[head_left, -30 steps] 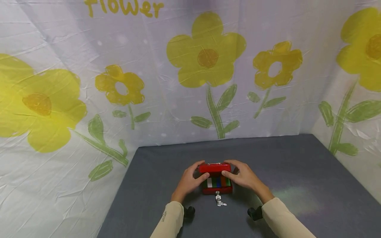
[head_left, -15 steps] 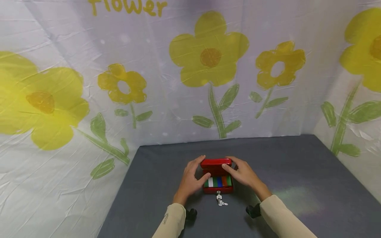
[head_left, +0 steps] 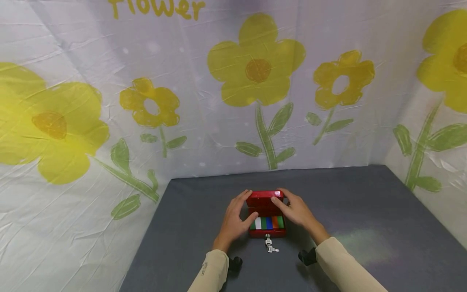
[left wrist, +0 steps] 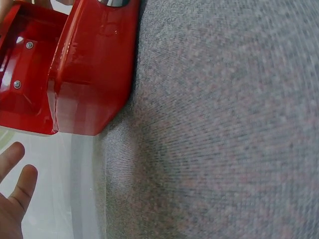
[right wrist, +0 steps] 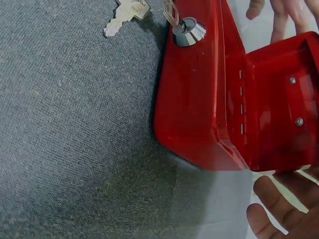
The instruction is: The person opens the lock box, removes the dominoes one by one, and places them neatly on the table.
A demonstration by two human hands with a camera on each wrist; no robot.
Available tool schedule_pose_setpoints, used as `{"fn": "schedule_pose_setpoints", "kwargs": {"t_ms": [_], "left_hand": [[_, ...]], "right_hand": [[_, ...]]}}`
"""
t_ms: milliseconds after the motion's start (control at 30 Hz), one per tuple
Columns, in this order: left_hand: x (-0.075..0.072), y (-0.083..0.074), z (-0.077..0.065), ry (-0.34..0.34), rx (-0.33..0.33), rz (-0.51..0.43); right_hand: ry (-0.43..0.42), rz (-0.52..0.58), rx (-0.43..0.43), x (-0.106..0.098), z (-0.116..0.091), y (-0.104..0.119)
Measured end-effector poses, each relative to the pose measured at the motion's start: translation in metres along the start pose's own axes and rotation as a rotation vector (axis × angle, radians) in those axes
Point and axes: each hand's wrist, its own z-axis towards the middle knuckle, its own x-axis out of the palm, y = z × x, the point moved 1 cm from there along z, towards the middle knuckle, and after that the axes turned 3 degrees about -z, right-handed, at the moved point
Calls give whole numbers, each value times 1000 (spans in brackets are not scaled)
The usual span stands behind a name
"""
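A small red cash box (head_left: 268, 233) sits on the dark table with its lid (head_left: 264, 199) raised. Green, white, blue and orange pieces (head_left: 268, 222) lie in a row inside. At the front, one key stands in the round lock (right wrist: 189, 33), and further keys (right wrist: 125, 15) hang from it onto the cloth. My right hand (head_left: 297, 211) grips the lid's right corner, thumb on the inner side and fingers behind. On the left, my left hand (head_left: 233, 221) is spread, its fingertips by the lid's left corner; contact there cannot be made out.
Grey cloth covers the table (head_left: 204, 202). A pale curtain with yellow flowers (head_left: 257, 71) hangs behind and at both sides. Dark wrist-worn devices (head_left: 235, 263) stick out under both sleeves.
The lid has swung up and back, showing more of its inner side and the coloured pieces. My right hand rose with it; the left hand's fingertips moved up slightly. The box stayed put.
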Motion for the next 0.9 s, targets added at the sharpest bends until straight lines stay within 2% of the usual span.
{"fn": "schedule_pose_setpoints", "kwargs": {"t_ms": [100,333,600,900], "left_hand": [[0,-2,0,2,-7,-4],[2,-2,2,29,-40,-41],[3,-1,7,62,-94,-97],[4,-1,11,87,-168,-154]], "right_hand": [[-14,-23,-26,2,-1,-1],[-64,-70,-179,7,-6,-7],[-78,-86,-306,10,-9,-8],[-101,-107,-321,12,-10,-7]]}}
